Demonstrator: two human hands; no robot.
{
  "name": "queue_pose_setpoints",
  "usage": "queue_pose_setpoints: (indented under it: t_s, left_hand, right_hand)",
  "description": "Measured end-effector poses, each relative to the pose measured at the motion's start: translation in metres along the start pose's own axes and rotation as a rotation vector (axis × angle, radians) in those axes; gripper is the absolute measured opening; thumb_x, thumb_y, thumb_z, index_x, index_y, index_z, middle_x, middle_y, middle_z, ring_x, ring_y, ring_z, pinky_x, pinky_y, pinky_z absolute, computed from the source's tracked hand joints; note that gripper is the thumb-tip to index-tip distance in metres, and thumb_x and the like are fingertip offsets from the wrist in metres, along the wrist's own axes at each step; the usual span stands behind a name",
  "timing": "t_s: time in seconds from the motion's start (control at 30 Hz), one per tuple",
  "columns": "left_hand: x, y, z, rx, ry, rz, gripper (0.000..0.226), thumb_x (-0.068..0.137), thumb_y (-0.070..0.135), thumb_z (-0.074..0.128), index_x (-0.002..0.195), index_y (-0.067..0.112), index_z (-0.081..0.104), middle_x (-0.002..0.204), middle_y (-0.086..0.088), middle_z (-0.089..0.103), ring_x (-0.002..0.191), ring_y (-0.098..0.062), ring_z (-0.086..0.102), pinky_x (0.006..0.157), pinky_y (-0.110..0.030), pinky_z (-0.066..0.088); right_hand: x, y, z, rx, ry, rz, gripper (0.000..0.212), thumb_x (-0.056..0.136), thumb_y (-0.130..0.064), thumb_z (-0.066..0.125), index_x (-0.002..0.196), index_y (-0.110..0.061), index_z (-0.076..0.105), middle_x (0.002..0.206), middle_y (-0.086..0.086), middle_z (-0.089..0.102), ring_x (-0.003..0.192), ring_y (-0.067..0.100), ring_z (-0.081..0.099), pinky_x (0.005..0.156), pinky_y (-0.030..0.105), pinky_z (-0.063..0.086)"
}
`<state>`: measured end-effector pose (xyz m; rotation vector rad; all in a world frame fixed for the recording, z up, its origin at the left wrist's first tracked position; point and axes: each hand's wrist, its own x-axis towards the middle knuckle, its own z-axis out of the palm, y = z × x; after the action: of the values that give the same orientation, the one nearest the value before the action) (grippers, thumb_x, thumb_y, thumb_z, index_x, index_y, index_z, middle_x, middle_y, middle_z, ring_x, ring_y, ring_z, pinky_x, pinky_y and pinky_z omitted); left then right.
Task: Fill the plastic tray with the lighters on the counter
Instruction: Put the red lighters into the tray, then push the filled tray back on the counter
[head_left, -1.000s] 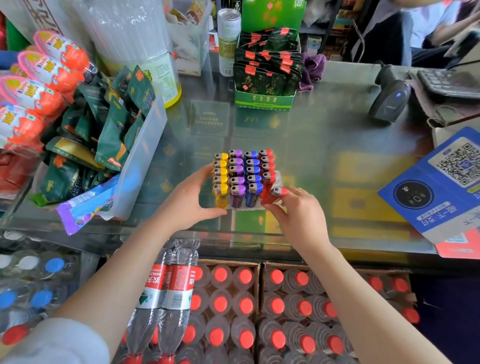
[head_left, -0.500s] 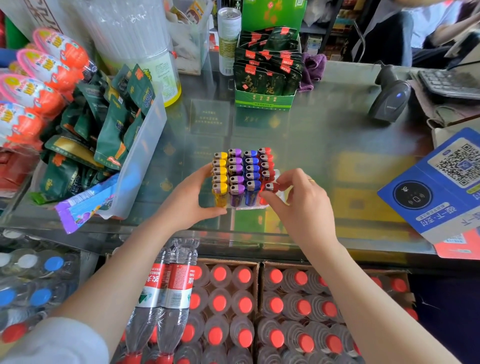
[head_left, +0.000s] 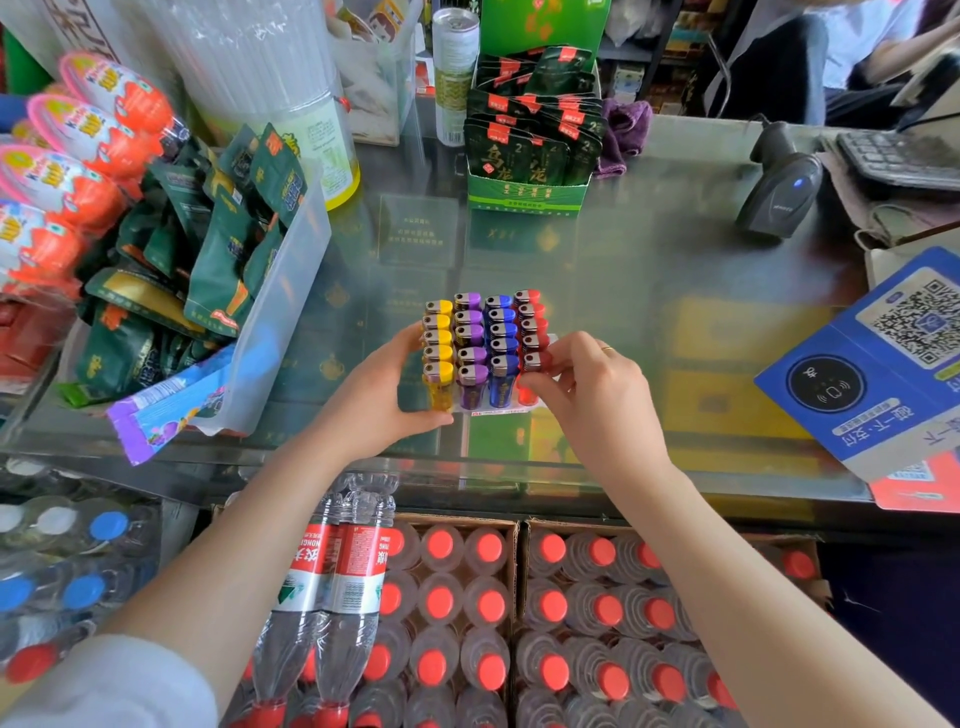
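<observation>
The left hand (head_left: 382, 400) cupped the left side of the clear plastic tray (head_left: 543, 405), fingers behind the yellow column and thumb curled round the near corner, gripping it. The right hand (head_left: 597, 400), a thin ring on one finger, had its fingertips (head_left: 535, 387) pinched on the nearest red lighter (head_left: 531, 376) at the tray's right front corner, where that lighter stood upright in its slot.

The tray sat on the glass shop counter (head_left: 649, 291) at the centre of the view, holding four columns of upright lighters (yellow, purple, blue, red, from left to right), the columns touching one another. The yellow lighters (head_left: 437, 338) stood against the left hand's fingers; the purple lighters (head_left: 470, 338) and blue lighters (head_left: 501, 332) filled the middle.

At twelve o'clock from the tray, well apart, stood a green cardboard display box of dark sachets (head_left: 530, 156). At ten o'clock a clear plastic bin of green snack packets (head_left: 208, 249) leaned near the tray. At two o'clock a black handheld barcode scanner (head_left: 779, 187) rested on the counter, and at three o'clock lay a blue payment card with a QR code (head_left: 872, 374). At six o'clock, below the counter edge, open cardboard boxes held red-capped water bottles (head_left: 488, 608).
</observation>
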<state>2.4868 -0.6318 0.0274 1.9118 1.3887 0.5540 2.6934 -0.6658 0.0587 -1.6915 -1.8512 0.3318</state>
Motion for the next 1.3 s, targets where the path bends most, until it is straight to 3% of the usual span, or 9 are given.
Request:
queue_pose_setpoints:
  t_s: [0.13, 0.23, 0.37, 0.53, 0.63, 0.8, 0.97, 1.1, 1.3]
  left_hand:
    - [-0.001, 0.006, 0.000, -0.008, 0.005, 0.004, 0.082, 0.067, 0.026, 0.079, 0.134, 0.026, 0.033, 0.125, 0.021, 0.044, 0.110, 0.006, 0.038, 0.095, -0.017, 0.032]
    - [-0.001, 0.013, 0.004, -0.025, 0.060, 0.006, 0.081, 0.063, 0.030, 0.082, 0.130, 0.026, 0.037, 0.112, 0.030, 0.041, 0.102, 0.013, 0.038, 0.082, 0.000, 0.028]
    - [0.001, 0.012, 0.011, -0.029, 0.139, -0.053, 0.079, 0.061, 0.035, 0.082, 0.127, 0.024, 0.041, 0.124, 0.010, 0.052, 0.109, -0.005, 0.048, 0.091, -0.026, 0.036]
    - [0.010, 0.008, 0.006, 0.030, 0.120, -0.051, 0.078, 0.060, 0.038, 0.081, 0.126, 0.023, 0.044, 0.127, 0.006, 0.054, 0.114, -0.014, 0.050, 0.094, -0.031, 0.040]
    - [0.015, 0.006, 0.000, 0.072, 0.107, -0.031, 0.073, 0.061, 0.043, 0.079, 0.124, 0.028, 0.046, 0.127, 0.009, 0.054, 0.117, -0.014, 0.050, 0.096, -0.039, 0.043]
    - [0.014, 0.001, -0.010, 0.174, 0.227, -0.055, 0.077, 0.068, 0.041, 0.075, 0.133, 0.021, 0.038, 0.134, 0.002, 0.049, 0.121, -0.017, 0.047, 0.097, -0.037, 0.041]
    - [0.011, -0.002, -0.019, 0.229, 0.393, -0.044, 0.060, 0.076, 0.025, 0.070, 0.127, 0.011, 0.042, 0.113, -0.005, 0.054, 0.096, -0.017, 0.052, 0.080, -0.040, 0.049]
    - [0.018, -0.007, -0.023, 0.173, 0.523, -0.106, 0.058, 0.078, 0.019, 0.068, 0.127, 0.007, 0.040, 0.105, -0.001, 0.051, 0.085, -0.013, 0.048, 0.067, -0.030, 0.041]
    - [0.033, -0.011, -0.032, 0.187, 0.476, -0.115, 0.037, 0.080, 0.020, 0.065, 0.114, 0.011, 0.052, 0.098, 0.001, 0.056, 0.074, -0.016, 0.055, 0.066, -0.036, 0.048]
  right_hand:
    - [0.000, 0.020, 0.003, 0.064, -0.068, 0.039, 0.050, 0.069, -0.034, 0.075, 0.104, -0.007, 0.051, 0.102, 0.005, 0.060, 0.089, 0.020, 0.053, 0.072, 0.027, 0.039]
    - [0.003, 0.039, 0.008, 0.008, -0.214, 0.042, 0.078, 0.063, -0.039, 0.078, 0.125, -0.010, 0.041, 0.129, 0.008, 0.049, 0.115, 0.026, 0.045, 0.095, 0.036, 0.037]
    - [0.013, 0.053, 0.015, -0.131, -0.348, 0.002, 0.081, 0.069, -0.042, 0.073, 0.135, -0.017, 0.034, 0.145, 0.002, 0.036, 0.131, 0.027, 0.033, 0.105, 0.042, 0.029]
    - [0.018, 0.058, 0.016, -0.113, -0.380, -0.043, 0.072, 0.069, -0.041, 0.073, 0.130, -0.020, 0.041, 0.145, 0.004, 0.037, 0.128, 0.029, 0.035, 0.103, 0.046, 0.031]
    - [0.019, 0.056, 0.021, -0.115, -0.329, -0.060, 0.066, 0.065, -0.044, 0.073, 0.121, -0.017, 0.048, 0.132, 0.008, 0.047, 0.115, 0.033, 0.045, 0.096, 0.047, 0.039]
    - [0.026, 0.043, 0.035, -0.152, -0.223, -0.039, 0.063, 0.067, -0.046, 0.073, 0.118, -0.014, 0.052, 0.127, 0.011, 0.050, 0.107, 0.034, 0.048, 0.090, 0.044, 0.040]
    - [0.049, 0.026, 0.052, -0.148, -0.182, -0.004, 0.058, 0.071, -0.047, 0.068, 0.116, -0.013, 0.052, 0.123, 0.012, 0.053, 0.102, 0.035, 0.049, 0.088, 0.044, 0.042]
    - [0.073, 0.012, 0.071, -0.209, -0.164, 0.042, 0.059, 0.072, -0.052, 0.064, 0.115, -0.014, 0.049, 0.122, 0.014, 0.050, 0.106, 0.036, 0.046, 0.088, 0.043, 0.040]
    - [0.121, -0.010, 0.096, -0.288, -0.137, 0.193, 0.070, 0.070, -0.064, 0.057, 0.115, -0.012, 0.041, 0.119, 0.017, 0.048, 0.110, 0.037, 0.044, 0.086, 0.044, 0.039]
